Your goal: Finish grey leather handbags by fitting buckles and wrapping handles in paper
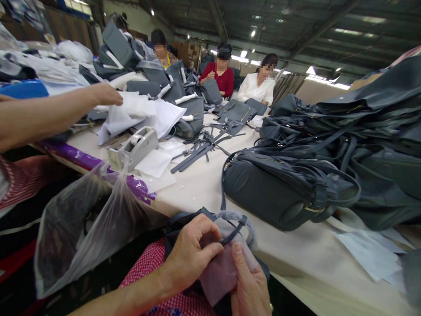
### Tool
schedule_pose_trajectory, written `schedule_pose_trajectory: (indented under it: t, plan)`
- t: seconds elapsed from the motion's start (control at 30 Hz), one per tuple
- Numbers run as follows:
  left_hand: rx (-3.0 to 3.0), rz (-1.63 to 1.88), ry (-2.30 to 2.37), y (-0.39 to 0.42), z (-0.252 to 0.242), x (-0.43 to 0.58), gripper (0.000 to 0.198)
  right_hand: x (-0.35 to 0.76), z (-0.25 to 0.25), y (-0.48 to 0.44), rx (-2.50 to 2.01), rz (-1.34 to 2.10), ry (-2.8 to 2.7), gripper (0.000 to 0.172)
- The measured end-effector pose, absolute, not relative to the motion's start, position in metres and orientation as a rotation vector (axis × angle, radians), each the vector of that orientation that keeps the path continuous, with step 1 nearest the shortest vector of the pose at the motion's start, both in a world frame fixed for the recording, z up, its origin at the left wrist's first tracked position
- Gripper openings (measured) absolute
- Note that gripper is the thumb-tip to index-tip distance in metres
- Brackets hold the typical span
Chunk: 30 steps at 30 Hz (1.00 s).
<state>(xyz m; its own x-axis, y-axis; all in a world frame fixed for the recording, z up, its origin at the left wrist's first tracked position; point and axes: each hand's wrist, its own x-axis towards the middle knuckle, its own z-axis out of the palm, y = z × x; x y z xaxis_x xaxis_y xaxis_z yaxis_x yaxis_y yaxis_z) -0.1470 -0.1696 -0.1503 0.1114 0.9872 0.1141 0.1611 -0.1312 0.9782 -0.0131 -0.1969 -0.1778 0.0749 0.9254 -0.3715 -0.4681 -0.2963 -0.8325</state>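
A dark blue-grey bag rests on my lap, partly hidden by my hands. Thin, pale translucent wrapping lies over it and bunches around its handle. My left hand is closed in a pinch on the narrow dark strap, which runs up to the right out of its fingers. Close beside it, my right hand grips the wrapping, thumb on top; its other fingers are mostly hidden underneath.
Finished-looking dark bags are heaped on the table's right. Loose straps, a tape dispenser and white paper sheets lie farther left. A clear plastic bag hangs off the edge. A co-worker's arm reaches in from the left; several people sit beyond.
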Motion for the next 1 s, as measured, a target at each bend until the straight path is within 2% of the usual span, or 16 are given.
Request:
schedule_pose_trajectory:
  t: [0.17,0.3,0.43,0.7,1.0]
  plan:
    - [1.380,1.073,1.218,-0.172,-0.149,-0.153,0.025,-0.017,-0.170,-0.193,-1.184,1.469,-0.536,0.037]
    - [1.297,0.842,1.099,-0.175,-0.157,-0.169,0.016,-0.012,-0.175,-0.189,-1.184,1.498,-0.491,0.036]
    - [1.208,0.861,1.097,-0.180,-0.168,-0.176,0.028,-0.007,-0.180,-0.188,-1.219,1.473,-0.578,0.037]
    - [1.139,0.905,0.757,-0.185,-0.162,-0.177,0.027,-0.006,-0.179,-0.189,-1.272,1.323,-0.696,0.035]
    - [1.036,0.729,0.844,-0.190,-0.167,-0.179,0.032,-0.006,-0.175,-0.193,-1.283,1.407,-0.682,0.037]
